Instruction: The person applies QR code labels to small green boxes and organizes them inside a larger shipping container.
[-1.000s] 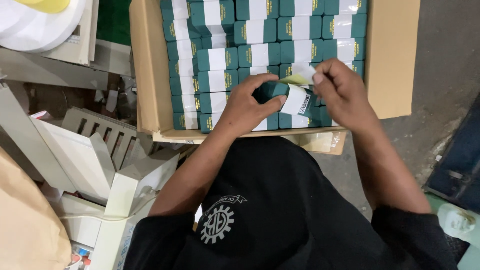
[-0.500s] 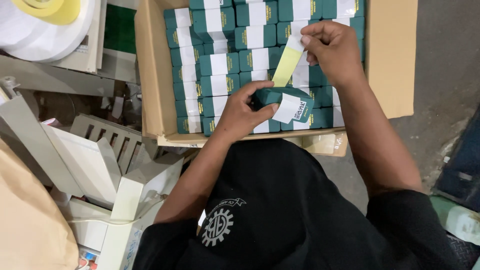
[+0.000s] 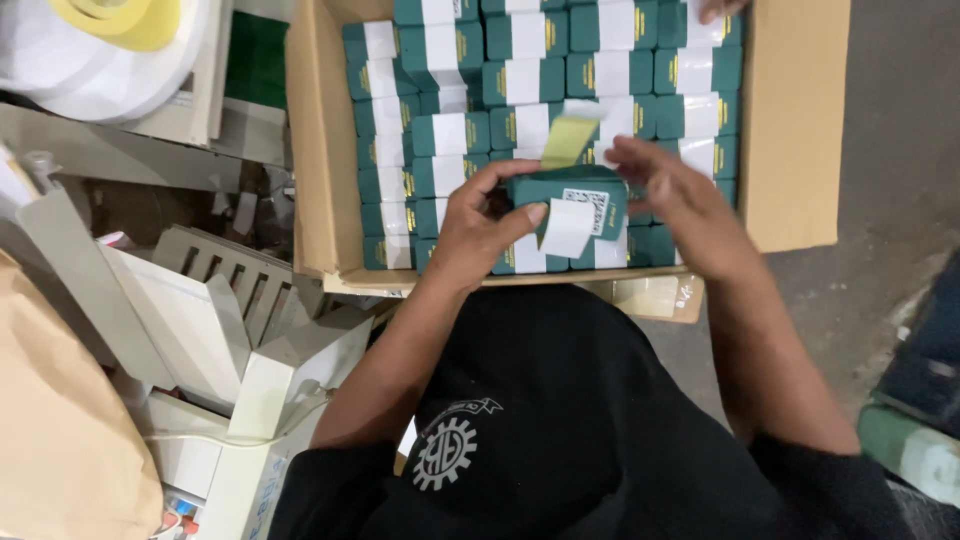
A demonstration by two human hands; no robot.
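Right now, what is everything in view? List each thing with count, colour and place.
small box: one, green with white labels, held between both hands over the carton
paper strip: one, pale yellow, sticking up just above the held box
packed boxes: many, too many to count surely, green with white labels, in rows inside the carton
carton: one, brown cardboard, open, top centre
tape roll: one, yellow, top left on white sheets
white cardboard pieces: several, left of the person
brown bag: one, lower left corner
another person's fingers: top edge, over the carton
black shirt: one, bottom centre
left hand: grips the small box
right hand: touches the box's right side
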